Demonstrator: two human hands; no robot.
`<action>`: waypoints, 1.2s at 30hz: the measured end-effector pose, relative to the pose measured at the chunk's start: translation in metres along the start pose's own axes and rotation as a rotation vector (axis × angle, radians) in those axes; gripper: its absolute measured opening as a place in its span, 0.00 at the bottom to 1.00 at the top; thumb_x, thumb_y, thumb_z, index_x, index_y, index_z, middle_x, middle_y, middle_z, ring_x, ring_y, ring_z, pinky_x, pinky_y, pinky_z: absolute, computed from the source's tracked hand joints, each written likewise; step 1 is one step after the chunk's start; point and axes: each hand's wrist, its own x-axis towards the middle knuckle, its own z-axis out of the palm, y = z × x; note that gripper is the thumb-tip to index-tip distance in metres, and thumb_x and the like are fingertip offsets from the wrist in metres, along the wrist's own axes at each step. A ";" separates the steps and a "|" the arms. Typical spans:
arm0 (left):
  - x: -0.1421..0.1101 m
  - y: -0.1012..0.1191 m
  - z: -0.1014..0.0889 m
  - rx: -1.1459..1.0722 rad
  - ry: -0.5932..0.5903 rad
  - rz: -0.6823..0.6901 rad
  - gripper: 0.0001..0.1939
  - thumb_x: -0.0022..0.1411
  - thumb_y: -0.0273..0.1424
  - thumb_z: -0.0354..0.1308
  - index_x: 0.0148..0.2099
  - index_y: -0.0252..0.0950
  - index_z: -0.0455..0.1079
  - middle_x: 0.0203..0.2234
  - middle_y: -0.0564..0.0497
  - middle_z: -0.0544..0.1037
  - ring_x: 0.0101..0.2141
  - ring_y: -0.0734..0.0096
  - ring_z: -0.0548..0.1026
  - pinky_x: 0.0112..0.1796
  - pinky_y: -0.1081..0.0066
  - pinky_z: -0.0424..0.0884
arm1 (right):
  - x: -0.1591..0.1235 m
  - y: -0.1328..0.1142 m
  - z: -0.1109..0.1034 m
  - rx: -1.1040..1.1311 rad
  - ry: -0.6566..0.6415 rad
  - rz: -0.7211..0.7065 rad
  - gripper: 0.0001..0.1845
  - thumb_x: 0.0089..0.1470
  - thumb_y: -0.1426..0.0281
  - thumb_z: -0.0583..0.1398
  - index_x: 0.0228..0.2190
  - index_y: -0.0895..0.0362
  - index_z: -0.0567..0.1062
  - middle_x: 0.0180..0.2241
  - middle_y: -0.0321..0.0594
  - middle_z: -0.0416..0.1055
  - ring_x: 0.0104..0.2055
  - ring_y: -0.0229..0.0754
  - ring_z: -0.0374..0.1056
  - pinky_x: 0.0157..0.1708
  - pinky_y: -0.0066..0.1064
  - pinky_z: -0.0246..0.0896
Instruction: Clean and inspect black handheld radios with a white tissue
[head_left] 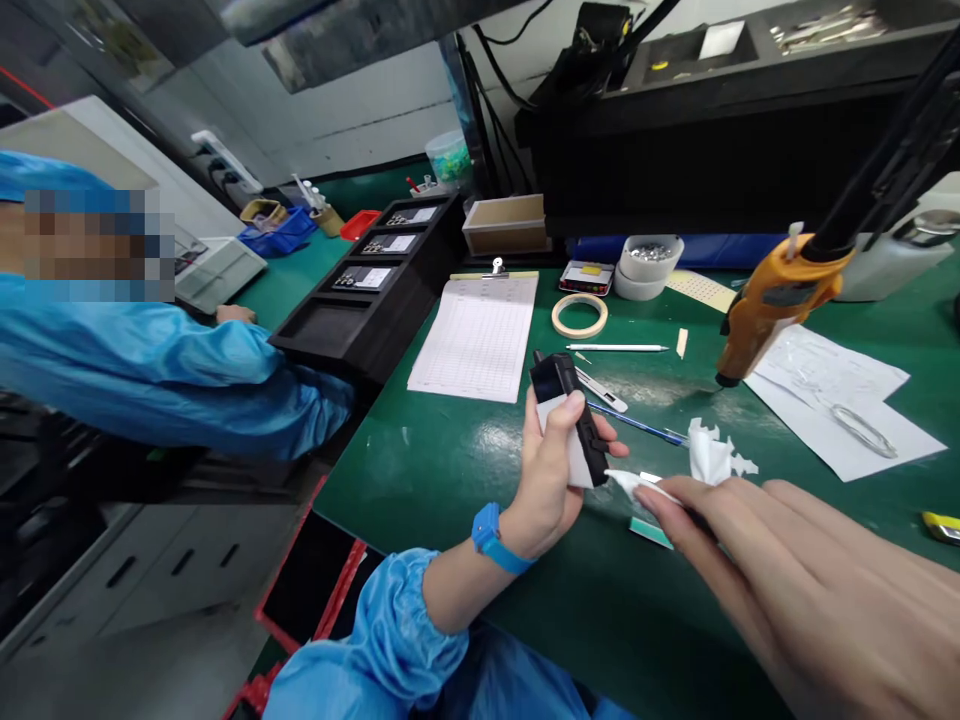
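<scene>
A small black-and-white handheld device [590, 440] lies tilted in my left hand [550, 470], the thumb pressed on its white face and the fingers wrapped behind. My right hand [765, 560] pinches a twisted piece of white tissue [624, 484], whose tip meets the lower end of the device. Just past the right fingers lies a crumpled white tissue [709, 455]. Beyond the device are a slim white knife-like tool [604, 391] and a blue pen-like stick [637, 426]. Partly under the right hand's fingertips, a green-and-white strip [650, 532] rests on the green mat.
A clipboard with a printed sheet [480, 335], a tape roll [580, 315] and a white pencil-like stick [619, 348] lie farther back. An orange electric screwdriver [780, 290] hangs at right above papers [840, 400]. Black trays [360, 290] separate me from a co-worker in blue [150, 360].
</scene>
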 end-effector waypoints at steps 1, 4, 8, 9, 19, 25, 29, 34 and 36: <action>0.001 -0.002 0.000 -0.015 0.006 -0.040 0.36 0.51 0.53 0.84 0.47 0.41 0.67 0.22 0.60 0.80 0.21 0.72 0.80 0.24 0.78 0.72 | 0.003 -0.002 0.003 -0.047 0.024 -0.067 0.26 0.83 0.60 0.57 0.31 0.52 0.80 0.25 0.36 0.74 0.25 0.40 0.68 0.30 0.38 0.52; 0.002 -0.008 0.000 -0.060 0.020 -0.153 0.35 0.49 0.52 0.84 0.44 0.41 0.68 0.22 0.59 0.79 0.21 0.74 0.77 0.24 0.79 0.69 | 0.014 -0.005 0.009 -0.178 0.075 -0.191 0.29 0.85 0.66 0.53 0.28 0.55 0.76 0.21 0.35 0.66 0.22 0.39 0.65 0.29 0.38 0.50; 0.001 -0.014 0.000 -0.106 0.038 -0.208 0.33 0.50 0.50 0.84 0.45 0.40 0.69 0.22 0.58 0.77 0.23 0.74 0.75 0.26 0.78 0.68 | 0.022 -0.006 0.012 -0.247 0.058 -0.205 0.30 0.85 0.67 0.54 0.26 0.55 0.74 0.20 0.34 0.63 0.20 0.38 0.61 0.26 0.37 0.47; 0.001 -0.014 0.001 -0.111 0.038 -0.199 0.33 0.50 0.50 0.84 0.45 0.40 0.69 0.22 0.58 0.77 0.23 0.74 0.75 0.27 0.78 0.69 | 0.023 -0.007 0.013 -0.261 0.057 -0.207 0.30 0.85 0.67 0.54 0.25 0.54 0.73 0.19 0.33 0.62 0.20 0.38 0.60 0.26 0.37 0.46; -0.003 -0.010 0.006 -0.041 0.064 -0.108 0.39 0.46 0.53 0.84 0.48 0.42 0.66 0.21 0.61 0.76 0.24 0.66 0.80 0.25 0.75 0.68 | 0.020 -0.006 0.011 -0.343 0.019 -0.195 0.32 0.85 0.69 0.51 0.23 0.53 0.68 0.19 0.34 0.59 0.20 0.38 0.60 0.25 0.37 0.43; -0.001 -0.012 0.003 -0.034 0.091 -0.134 0.37 0.46 0.53 0.83 0.46 0.42 0.66 0.22 0.61 0.77 0.23 0.67 0.81 0.25 0.76 0.69 | 0.020 -0.007 0.006 -0.315 0.011 -0.194 0.32 0.85 0.68 0.51 0.23 0.53 0.68 0.18 0.33 0.59 0.20 0.39 0.60 0.25 0.37 0.42; 0.000 -0.011 0.004 -0.037 0.054 -0.137 0.38 0.45 0.52 0.84 0.47 0.42 0.66 0.22 0.61 0.77 0.23 0.66 0.81 0.24 0.75 0.70 | 0.025 -0.008 0.007 -0.296 0.041 -0.230 0.30 0.85 0.68 0.53 0.24 0.53 0.70 0.19 0.33 0.61 0.20 0.38 0.61 0.24 0.36 0.45; 0.001 -0.009 0.003 -0.019 0.042 -0.209 0.39 0.44 0.52 0.83 0.48 0.43 0.67 0.21 0.62 0.77 0.24 0.67 0.81 0.21 0.79 0.66 | 0.016 0.016 -0.006 -0.397 -0.054 -0.152 0.31 0.85 0.64 0.49 0.26 0.53 0.71 0.19 0.38 0.66 0.20 0.43 0.68 0.20 0.36 0.40; 0.000 -0.009 0.001 -0.024 0.005 -0.241 0.38 0.45 0.52 0.82 0.49 0.42 0.67 0.21 0.62 0.76 0.25 0.66 0.82 0.21 0.80 0.66 | 0.000 0.037 -0.014 -0.427 -0.121 -0.092 0.30 0.85 0.60 0.49 0.30 0.54 0.75 0.20 0.39 0.70 0.19 0.44 0.68 0.18 0.35 0.39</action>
